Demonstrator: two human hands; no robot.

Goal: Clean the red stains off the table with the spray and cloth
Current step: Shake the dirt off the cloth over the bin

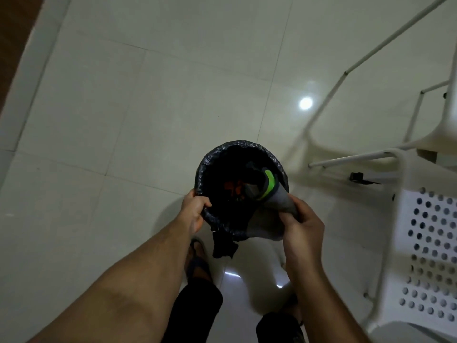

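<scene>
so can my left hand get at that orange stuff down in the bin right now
Probably not yet: the left hand grips the bin rim, and the grey cloth hangs into the opening beside the orange bits.

Black-lined bin (206, 167), white perforated chair (430, 243)

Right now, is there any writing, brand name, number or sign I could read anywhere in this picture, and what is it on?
None can be read.
Bin with its black liner, gripped by the left hand: no text shows.
Grey and green dustpan-like item held by the right hand: no label visible.
White perforated chair: no marking.
Floor tiles: plain.
</scene>
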